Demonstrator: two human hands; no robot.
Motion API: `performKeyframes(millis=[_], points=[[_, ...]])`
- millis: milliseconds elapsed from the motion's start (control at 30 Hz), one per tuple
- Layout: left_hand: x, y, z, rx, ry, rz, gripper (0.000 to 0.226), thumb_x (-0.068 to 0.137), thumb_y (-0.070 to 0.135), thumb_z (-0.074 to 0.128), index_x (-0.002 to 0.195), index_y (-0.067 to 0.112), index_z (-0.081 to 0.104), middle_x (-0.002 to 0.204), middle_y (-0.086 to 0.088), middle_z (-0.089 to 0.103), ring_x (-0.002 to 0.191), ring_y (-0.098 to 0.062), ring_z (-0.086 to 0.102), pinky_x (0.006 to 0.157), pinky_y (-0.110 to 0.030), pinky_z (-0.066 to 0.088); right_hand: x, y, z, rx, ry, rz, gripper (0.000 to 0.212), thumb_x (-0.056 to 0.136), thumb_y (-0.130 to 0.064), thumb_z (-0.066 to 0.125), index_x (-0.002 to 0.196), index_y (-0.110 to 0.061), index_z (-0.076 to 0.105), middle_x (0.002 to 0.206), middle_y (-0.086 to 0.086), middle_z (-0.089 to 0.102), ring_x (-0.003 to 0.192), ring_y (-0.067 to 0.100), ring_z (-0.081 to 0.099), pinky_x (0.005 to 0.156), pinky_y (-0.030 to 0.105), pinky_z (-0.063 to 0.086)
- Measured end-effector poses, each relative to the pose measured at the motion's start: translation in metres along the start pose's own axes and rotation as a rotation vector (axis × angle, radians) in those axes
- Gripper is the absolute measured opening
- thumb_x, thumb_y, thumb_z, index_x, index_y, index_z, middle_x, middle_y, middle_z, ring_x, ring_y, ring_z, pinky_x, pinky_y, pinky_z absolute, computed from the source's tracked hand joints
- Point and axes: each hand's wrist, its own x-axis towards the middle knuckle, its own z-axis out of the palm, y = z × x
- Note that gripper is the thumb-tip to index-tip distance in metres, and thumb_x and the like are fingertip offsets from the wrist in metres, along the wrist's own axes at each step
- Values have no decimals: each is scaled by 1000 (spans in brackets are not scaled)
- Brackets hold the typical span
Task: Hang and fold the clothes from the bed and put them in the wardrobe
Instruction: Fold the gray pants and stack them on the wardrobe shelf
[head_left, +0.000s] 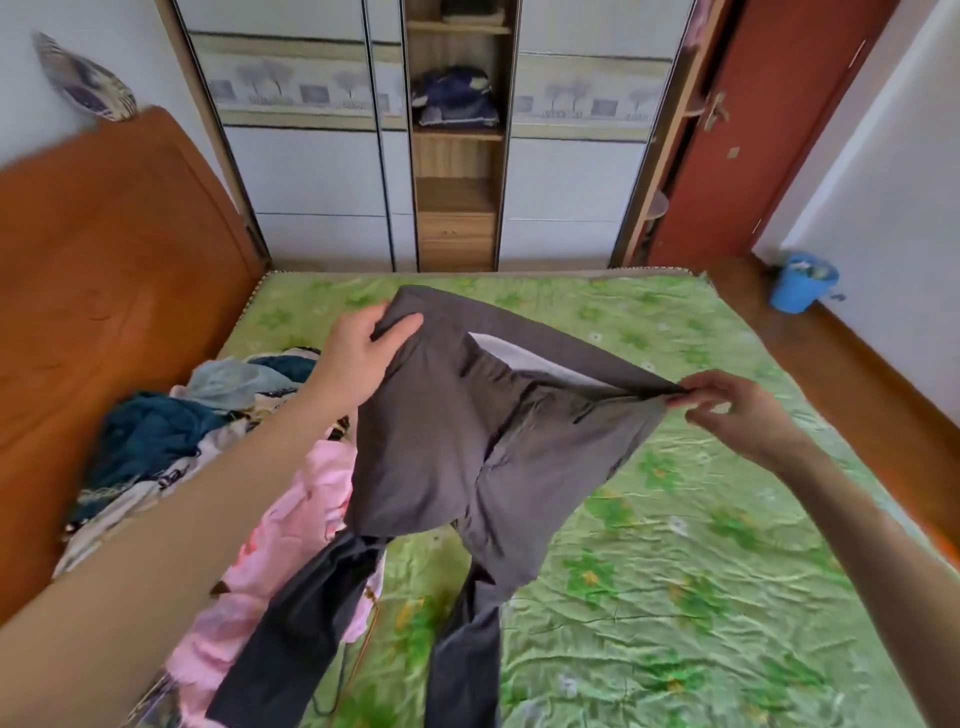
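I hold a pair of dark grey trousers (457, 457) up over the bed (675, 597), waistband stretched between my hands and both legs hanging down toward me. My left hand (358, 353) grips the left end of the waistband. My right hand (737, 410) pinches the right end. A pile of clothes (171, 447), with teal, white patterned and pink pieces, lies on the bed's left side. The wardrobe (457, 156) stands beyond the bed with its middle section open, showing wooden shelves and dark folded clothing (454, 98) on one shelf.
A wooden headboard (104, 270) runs along the left. A red-brown door (769, 124) stands at the right of the wardrobe, and a blue bin (802, 283) sits on the wooden floor by the right wall. The green floral sheet covers the bed's right half.
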Motion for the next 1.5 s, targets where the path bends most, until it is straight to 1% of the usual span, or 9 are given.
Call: performKeyframes(millis=[167, 300, 400, 533, 667, 767, 1067, 1233, 1500], points=[[-1, 41, -5, -1, 72, 38, 18, 105, 26, 63, 89, 22, 70, 78, 15, 70, 74, 7, 60, 73, -29, 48, 10, -24, -40, -129, 102, -199, 15, 90, -21, 80, 93, -12, 69, 91, 9, 66, 81, 21, 59, 71, 29, 46], [5, 67, -11, -20, 139, 45, 28, 102, 28, 68, 103, 1, 74, 96, -12, 78, 87, -14, 72, 79, -39, 56, 20, -39, -70, 52, 84, -179, 15, 97, -17, 72, 94, -6, 62, 90, 7, 62, 78, 14, 56, 77, 25, 46], [14, 86, -16, -76, 139, 52, 27, 100, 24, 71, 112, 0, 74, 107, -10, 78, 91, -7, 72, 80, -22, 55, 22, -53, -92, 242, 213, -153, 14, 94, -14, 76, 93, -4, 65, 83, 8, 67, 69, 10, 62, 68, 30, 55], [34, 99, -20, -86, 144, 96, 69, 88, 61, 67, 102, -7, 68, 89, -6, 66, 83, -16, 59, 78, -36, 44, 26, -68, -126, 412, 346, -151, 21, 90, -33, 81, 92, -13, 76, 81, 9, 73, 75, 16, 63, 74, 37, 54], [56, 117, -15, -78, 153, 103, 61, 94, 64, 61, 91, 3, 68, 84, -4, 58, 78, -15, 53, 74, -34, 38, 29, -88, -162, 355, 425, -205, 27, 95, -37, 75, 91, -10, 75, 66, -6, 66, 59, 7, 52, 57, 25, 48], [78, 128, -9, -88, 169, 162, 74, 87, 75, 60, 88, 1, 66, 84, -3, 59, 79, -15, 54, 74, -36, 41, 36, -101, -188, 295, 457, -260, 26, 96, -37, 73, 92, -12, 74, 84, 5, 73, 74, 14, 60, 74, 37, 54], [89, 180, 23, -112, 387, 152, 57, 92, 50, 63, 72, -4, 59, 63, -16, 53, 63, -18, 42, 62, -34, 31, 45, -131, -214, 370, 565, -235, 14, 97, -30, 71, 85, -23, 72, 84, -2, 71, 78, 14, 63, 70, 26, 54], [69, 231, 64, -40, 384, 121, 54, 107, 19, 54, 56, 16, 34, 55, 2, 33, 52, -11, 30, 54, -33, 26, 40, -158, -197, 336, 607, -299, 14, 97, -22, 65, 94, -14, 75, 82, -3, 71, 68, 3, 58, 65, 24, 50], [38, 261, 138, -159, 157, 161, 44, 112, 28, 46, 71, 14, 45, 65, 2, 44, 61, -14, 41, 62, -36, 30, 5, -205, -120, 569, 399, -367, 21, 103, -20, 63, 102, -2, 74, 66, -10, 71, 59, 6, 68, 54, 26, 59]])
